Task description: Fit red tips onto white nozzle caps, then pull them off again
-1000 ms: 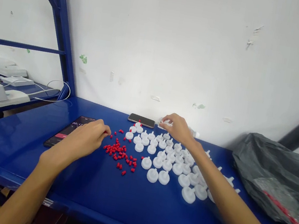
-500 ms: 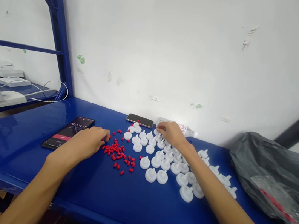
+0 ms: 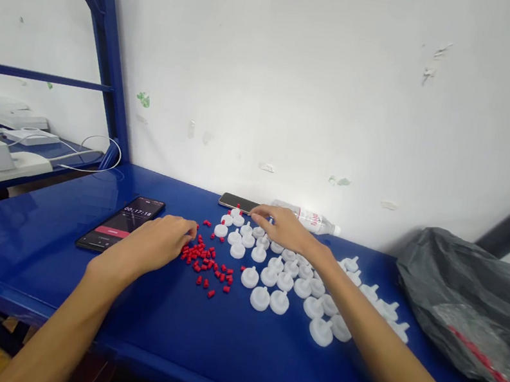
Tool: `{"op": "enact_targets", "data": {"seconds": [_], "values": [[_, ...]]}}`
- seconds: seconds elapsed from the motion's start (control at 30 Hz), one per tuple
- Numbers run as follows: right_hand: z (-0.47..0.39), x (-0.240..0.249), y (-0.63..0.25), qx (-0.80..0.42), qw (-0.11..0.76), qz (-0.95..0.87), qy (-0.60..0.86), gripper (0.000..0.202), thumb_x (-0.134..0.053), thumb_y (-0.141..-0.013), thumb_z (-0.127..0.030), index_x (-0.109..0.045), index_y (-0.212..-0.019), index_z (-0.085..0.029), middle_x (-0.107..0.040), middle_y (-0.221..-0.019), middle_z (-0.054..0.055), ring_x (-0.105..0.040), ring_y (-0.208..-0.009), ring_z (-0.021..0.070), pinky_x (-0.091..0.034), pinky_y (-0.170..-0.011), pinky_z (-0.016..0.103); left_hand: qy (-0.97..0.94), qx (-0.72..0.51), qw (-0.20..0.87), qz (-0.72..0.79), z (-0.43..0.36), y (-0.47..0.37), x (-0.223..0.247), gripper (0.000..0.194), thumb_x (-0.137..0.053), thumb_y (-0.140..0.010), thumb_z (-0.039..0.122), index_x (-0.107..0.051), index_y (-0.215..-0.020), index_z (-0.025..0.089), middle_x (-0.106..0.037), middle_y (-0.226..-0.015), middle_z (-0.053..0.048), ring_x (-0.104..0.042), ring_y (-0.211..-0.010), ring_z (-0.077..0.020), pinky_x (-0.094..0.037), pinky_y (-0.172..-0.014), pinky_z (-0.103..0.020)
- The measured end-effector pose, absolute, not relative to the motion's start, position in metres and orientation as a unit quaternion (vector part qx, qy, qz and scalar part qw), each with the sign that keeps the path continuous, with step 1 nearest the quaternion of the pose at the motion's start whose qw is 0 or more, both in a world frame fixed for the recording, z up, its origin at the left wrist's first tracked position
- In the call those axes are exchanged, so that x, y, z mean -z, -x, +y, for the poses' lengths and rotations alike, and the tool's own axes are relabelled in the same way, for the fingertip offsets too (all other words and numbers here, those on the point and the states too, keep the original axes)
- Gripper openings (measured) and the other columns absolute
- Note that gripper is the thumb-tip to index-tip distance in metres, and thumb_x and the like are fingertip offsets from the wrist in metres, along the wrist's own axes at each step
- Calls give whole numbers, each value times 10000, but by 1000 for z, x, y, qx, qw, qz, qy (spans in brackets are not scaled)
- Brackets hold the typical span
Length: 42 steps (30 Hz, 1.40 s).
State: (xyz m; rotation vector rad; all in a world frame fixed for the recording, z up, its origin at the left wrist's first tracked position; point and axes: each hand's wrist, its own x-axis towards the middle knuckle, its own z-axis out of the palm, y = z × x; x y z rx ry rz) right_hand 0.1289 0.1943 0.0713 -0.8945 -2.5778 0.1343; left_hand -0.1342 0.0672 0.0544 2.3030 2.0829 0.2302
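My left hand (image 3: 170, 235) is at the left edge of a loose pile of small red caps (image 3: 206, 264), its fingers curled together. A bit of red shows at its fingertips, seemingly one cap in a pinch. Over the back of a group of white round lids with thin spouts (image 3: 260, 297) hovers my right hand (image 3: 281, 227). Its fingers stretch left with the thumb apart, and nothing shows between them. Beyond the pile, at the back left of the group, a few white lids (image 3: 221, 230) carry red caps on their spouts. My right hand and forearm hide some lids.
A phone with a running timer (image 3: 119, 226) lies left of my left hand. Against the wall are a second phone (image 3: 234, 201) and a clear plastic bottle (image 3: 315, 222) lying down. A dark plastic bag (image 3: 460, 277) sits at the right. Blue posts (image 3: 106, 55) rise at the left.
My right hand has moved left across the back of the lids, its fingers now spread out from a pinch. My left hand has shifted slightly right, and the whole view has moved a little.
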Motion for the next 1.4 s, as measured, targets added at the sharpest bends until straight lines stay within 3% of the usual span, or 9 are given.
{"op": "enact_targets", "data": {"seconds": [0.2,0.43,0.73,0.97,1.07,1.17,1.3,1.4], "values": [[166,-65,-97,-75,213,-954,196,315,-452,-1065,-307,-718,-1213,-225,-752,-1228,53,-665,-1158,237,-478,-1000,411,-720,-77,-5,690,64,131,-60,312,-353,-980,228,-662,-947,257,-747,-935,-73,-682,-798,-247,-375,-642,-311],[166,-49,-88,-70,182,-959,206,356,-438,-1070,-336,-674,-1305,-210,-687,-1366,86,-605,-1293,276,-422,-1099,478,-699,-95,-59,706,62,128,-66,354,-314,-1010,302,-666,-1025,263,-757,-961,-91,-699,-877,-309,-401,-675,-350],[166,-48,-92,-63,189,-956,213,408,-420,-1069,-361,-638,-1370,-193,-677,-1374,109,-593,-1306,282,-419,-1106,476,-704,-94,-70,700,61,124,-67,346,-318,-1018,310,-660,-1001,259,-755,-921,-84,-703,-841,-284,-392,-657,-333],[161,-47,-89,-79,157,-964,198,367,-419,-1080,-361,-662,-1307,-204,-701,-1321,112,-643,-1222,263,-474,-1012,419,-706,-92,-62,699,62,122,-68,336,-336,-1016,307,-662,-951,257,-756,-892,-74,-700,-807,-263,-387,-645,-317],[161,-51,-90,-78,201,-958,190,339,-434,-1077,-342,-664,-1289,-210,-700,-1322,102,-616,-1261,262,-432,-1068,444,-707,-104,-62,697,61,122,-70,340,-332,-1017,306,-668,-981,267,-756,-902,-65,-700,-818,-274,-389,-651,-324],[159,-62,-93,-79,256,-945,190,254,-537,-1035,-344,-687,-1193,-214,-728,-1216,87,-651,-1160,253,-455,-1023,429,-713,-127,-60,687,60,118,-74,335,-322,-1032,332,-651,-1075,284,-751,-917,-44,-697,-843,-269,-399,-676,-325],[148,-80,-98,-95,259,-947,161,135,-553,-1009,-237,-656,-1095,-223,-685,-1154,67,-653,-1015,203,-495,-908,361,-730,-195,-35,654,56,108,-77,324,-328,-1055,441,-607,-1127,294,-739,-900,-19,-695,-825,-251,-389,-681,-315],[137,-89,-97,-116,242,-954,137,134,-548,-980,-171,-584,-1093,-234,-683,-1097,50,-642,-984,198,-495,-873,352,-736,-221,-42,638,52,99,-79,360,-306,-1067,469,-592,-1005,259,-729,-881,-28,-684,-795,-248,-355,-649,-313]]}}
